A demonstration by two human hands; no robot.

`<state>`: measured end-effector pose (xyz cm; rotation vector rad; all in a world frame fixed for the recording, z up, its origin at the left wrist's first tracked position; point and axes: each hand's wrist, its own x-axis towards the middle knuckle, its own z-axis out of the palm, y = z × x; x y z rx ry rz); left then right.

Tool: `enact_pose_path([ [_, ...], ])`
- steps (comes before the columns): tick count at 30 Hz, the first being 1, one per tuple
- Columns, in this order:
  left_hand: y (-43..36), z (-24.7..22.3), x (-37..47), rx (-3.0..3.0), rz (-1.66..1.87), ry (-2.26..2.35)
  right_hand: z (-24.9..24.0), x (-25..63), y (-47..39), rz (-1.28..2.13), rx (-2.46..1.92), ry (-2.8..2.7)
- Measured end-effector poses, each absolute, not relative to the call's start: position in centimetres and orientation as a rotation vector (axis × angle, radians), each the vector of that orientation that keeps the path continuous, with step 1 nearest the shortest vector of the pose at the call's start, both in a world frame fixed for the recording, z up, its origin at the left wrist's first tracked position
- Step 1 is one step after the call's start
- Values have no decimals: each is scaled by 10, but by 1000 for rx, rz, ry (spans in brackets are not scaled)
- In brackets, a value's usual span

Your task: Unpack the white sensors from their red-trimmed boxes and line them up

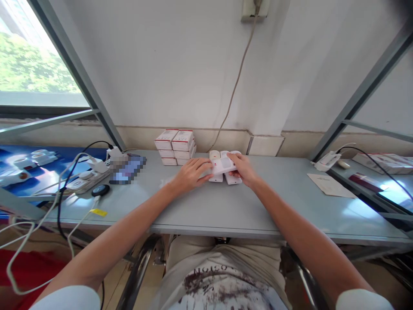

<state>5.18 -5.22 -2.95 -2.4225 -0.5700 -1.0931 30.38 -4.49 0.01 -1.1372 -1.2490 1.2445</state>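
Over the middle of the desk, a white plastic device with a small red mark and a paler window looks like a motion sensor. My right hand is closed round its right end, thumb on top. My left hand pinches its left end between thumb and fingers. Beneath and behind it, several similar white sensors lie close together on the desk, partly hidden by the held one and my right hand.
Left of my hands, small white-and-red boxes are stacked against the wall. Farther left lie a phone, a round black puck, a power strip and loose cables. A paper sheet and white adapter lie right.
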Motion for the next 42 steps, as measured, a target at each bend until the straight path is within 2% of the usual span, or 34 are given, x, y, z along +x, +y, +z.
enact_pose_path([
  [16,-62,-22,57,-2528,-1224,-843,-6,282,-56,1195,-894,-1366],
  [19,-62,-23,59,-2600,-1427,-1010,-7,282,-59,1053,-894,-1424],
  [26,-57,-16,64,-2896,-2160,-1342,-13,284,-60,322,-774,-1833],
  [31,-64,-8,66,-2992,-2512,-1647,-18,283,-54,93,-766,-1923],
  [37,-68,-8,67,-3226,-2631,-1740,-23,281,-51,-6,-767,-1986],
  [42,-64,-11,63,-3505,-2404,-1884,-19,280,-56,14,-774,-1953],
])
